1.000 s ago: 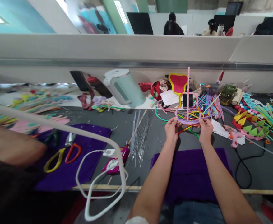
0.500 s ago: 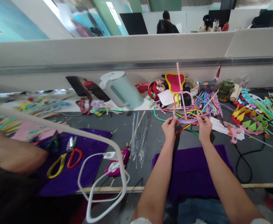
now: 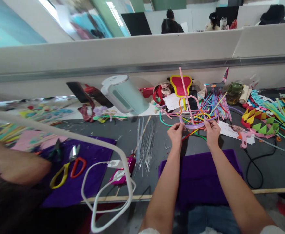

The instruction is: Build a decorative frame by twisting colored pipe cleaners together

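Note:
Between my two hands is a pipe-cleaner frame with a purple band along its near side, pink and orange arches above, and a tall pink stem leaning slightly left. My left hand pinches the band's left end, thumb against fingers. At the opposite end, my right hand is closed on the band with thumb and fingertips. A folded purple cloth lies under my forearms. Behind the frame, a bundle of coloured pipe cleaners lies partly hidden by it.
A pink glue gun with a black cord sits at right. Thin wires lie left of my hands. Farther left are scissors, a white looping cable and another person's arm. A pale kettle stands behind.
My right hand's fingers have shifted slightly left along the purple band. The pink stem leans a little more to the left. The whole view has moved slightly.

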Demonstrator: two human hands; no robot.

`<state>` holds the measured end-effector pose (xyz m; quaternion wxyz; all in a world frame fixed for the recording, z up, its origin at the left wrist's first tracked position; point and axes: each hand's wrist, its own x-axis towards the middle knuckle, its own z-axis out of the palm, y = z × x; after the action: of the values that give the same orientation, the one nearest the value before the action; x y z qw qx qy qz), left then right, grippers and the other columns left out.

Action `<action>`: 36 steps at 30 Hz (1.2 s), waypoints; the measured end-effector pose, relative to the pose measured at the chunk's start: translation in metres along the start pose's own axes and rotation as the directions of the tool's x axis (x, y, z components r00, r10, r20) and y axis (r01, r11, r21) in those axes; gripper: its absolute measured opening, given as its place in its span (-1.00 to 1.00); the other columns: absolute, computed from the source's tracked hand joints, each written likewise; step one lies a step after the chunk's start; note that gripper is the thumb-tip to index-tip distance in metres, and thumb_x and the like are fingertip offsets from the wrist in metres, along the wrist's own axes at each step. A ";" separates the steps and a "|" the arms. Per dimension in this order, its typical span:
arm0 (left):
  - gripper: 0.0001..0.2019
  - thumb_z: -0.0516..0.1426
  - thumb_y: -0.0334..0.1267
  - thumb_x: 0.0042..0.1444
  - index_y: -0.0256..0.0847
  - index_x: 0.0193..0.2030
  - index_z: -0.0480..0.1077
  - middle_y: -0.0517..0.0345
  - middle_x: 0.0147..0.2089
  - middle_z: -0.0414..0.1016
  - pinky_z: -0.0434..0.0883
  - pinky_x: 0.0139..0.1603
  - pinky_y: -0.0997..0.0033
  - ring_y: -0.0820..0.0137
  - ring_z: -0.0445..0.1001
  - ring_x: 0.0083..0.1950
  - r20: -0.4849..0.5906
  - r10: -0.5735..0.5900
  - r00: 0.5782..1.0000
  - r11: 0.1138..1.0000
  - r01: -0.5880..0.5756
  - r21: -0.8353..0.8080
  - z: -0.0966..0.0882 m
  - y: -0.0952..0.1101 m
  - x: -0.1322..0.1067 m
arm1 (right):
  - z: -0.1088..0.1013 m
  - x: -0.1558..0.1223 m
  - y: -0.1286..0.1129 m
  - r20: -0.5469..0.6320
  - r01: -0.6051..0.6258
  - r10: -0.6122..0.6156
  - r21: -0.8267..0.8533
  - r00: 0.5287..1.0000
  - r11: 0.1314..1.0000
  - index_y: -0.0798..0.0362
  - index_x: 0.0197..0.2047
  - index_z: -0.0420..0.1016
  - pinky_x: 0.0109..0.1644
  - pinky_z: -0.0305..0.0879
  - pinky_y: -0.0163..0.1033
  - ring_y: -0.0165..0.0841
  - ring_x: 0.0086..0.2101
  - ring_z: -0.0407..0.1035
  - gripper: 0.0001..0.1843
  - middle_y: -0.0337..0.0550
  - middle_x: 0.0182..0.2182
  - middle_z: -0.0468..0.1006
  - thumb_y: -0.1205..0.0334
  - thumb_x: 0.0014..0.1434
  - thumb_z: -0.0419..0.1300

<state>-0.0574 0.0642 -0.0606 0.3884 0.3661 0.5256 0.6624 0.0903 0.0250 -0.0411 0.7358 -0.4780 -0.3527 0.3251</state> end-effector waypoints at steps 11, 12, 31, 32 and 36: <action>-0.55 0.37 -0.30 -0.33 -0.29 -0.21 0.42 0.24 -0.53 0.48 0.34 -0.47 0.50 0.52 0.39 -0.57 0.146 -0.154 0.977 0.954 0.186 -0.236 -0.004 0.007 -0.001 | -0.003 0.007 0.005 -0.045 -0.096 0.102 0.111 0.994 0.989 0.03 -0.51 0.31 -0.58 0.11 -0.40 -0.55 -0.63 0.14 -0.71 -0.39 -0.62 0.29 0.02 -0.03 0.27; -0.52 0.38 -0.31 -0.36 -0.28 -0.20 0.41 0.22 -0.49 0.50 0.36 -0.45 0.49 0.51 0.40 -0.55 0.174 -0.196 0.965 0.931 0.239 -0.275 -0.005 0.007 0.000 | -0.003 0.007 0.005 -0.050 -0.116 0.123 0.122 0.991 0.986 0.03 -0.52 0.30 -0.58 0.11 -0.41 -0.55 -0.63 0.14 -0.70 -0.39 -0.62 0.29 0.02 -0.04 0.27; -0.59 0.33 -0.14 -0.15 -0.21 -0.12 0.51 0.08 -0.18 0.55 0.37 -0.20 0.44 0.43 0.46 -0.27 0.324 0.007 0.946 0.977 0.062 -0.204 -0.001 0.002 -0.003 | -0.007 0.012 0.010 -0.089 -0.251 0.273 0.207 0.958 0.946 0.06 -0.52 0.32 -0.59 0.17 -0.42 -0.56 -0.63 0.18 -0.73 -0.40 -0.61 0.31 0.09 -0.12 0.29; -0.63 0.33 -0.15 -0.15 -0.21 -0.16 0.51 0.10 -0.22 0.55 0.37 -0.22 0.45 0.44 0.45 -0.29 0.321 0.017 0.947 0.981 0.047 -0.190 -0.001 0.002 -0.003 | -0.007 0.012 0.010 -0.091 -0.248 0.271 0.208 0.958 0.946 0.06 -0.52 0.32 -0.59 0.16 -0.42 -0.56 -0.63 0.17 -0.73 -0.40 -0.61 0.31 0.09 -0.12 0.29; -0.77 0.33 -0.17 -0.15 -0.22 -0.36 0.47 0.19 -0.38 0.47 0.34 -0.33 0.53 0.51 0.38 -0.39 0.309 0.063 0.949 0.984 -0.008 -0.175 -0.002 0.002 -0.004 | -0.008 0.012 0.010 -0.095 -0.240 0.264 0.212 0.960 0.947 0.06 -0.53 0.31 -0.59 0.15 -0.41 -0.56 -0.64 0.17 -0.74 -0.41 -0.62 0.31 0.10 -0.12 0.29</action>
<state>-0.0581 0.0598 -0.0598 0.4849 0.4412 0.3914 0.6457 0.1022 0.0344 -0.0500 0.7523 -0.4626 -0.2086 0.4202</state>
